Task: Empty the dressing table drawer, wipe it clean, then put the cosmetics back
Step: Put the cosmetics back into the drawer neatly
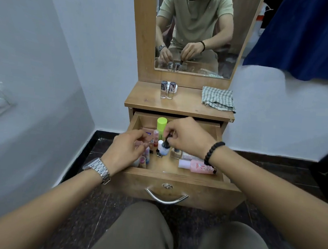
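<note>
The wooden drawer [174,181] of the dressing table is pulled out and holds several cosmetics. My right hand [187,138] pinches the dark dropper cap of a small blue bottle [164,149] in the drawer's middle. My left hand [123,150] hovers over the drawer's left side with fingers loosely curled, above small pink tubes [144,160]; I cannot see anything in it. A green-capped bottle [161,125] stands at the drawer's back. A pink bottle [197,166] lies on its side at the right. Two clear bottles [167,90] stand on the tabletop.
A folded green checked cloth [218,98] lies on the right of the tabletop [180,104]. A mirror [196,32] rises behind it. A white wall is on the left, a blue curtain [307,35] at upper right. My knees are below the drawer handle [166,198].
</note>
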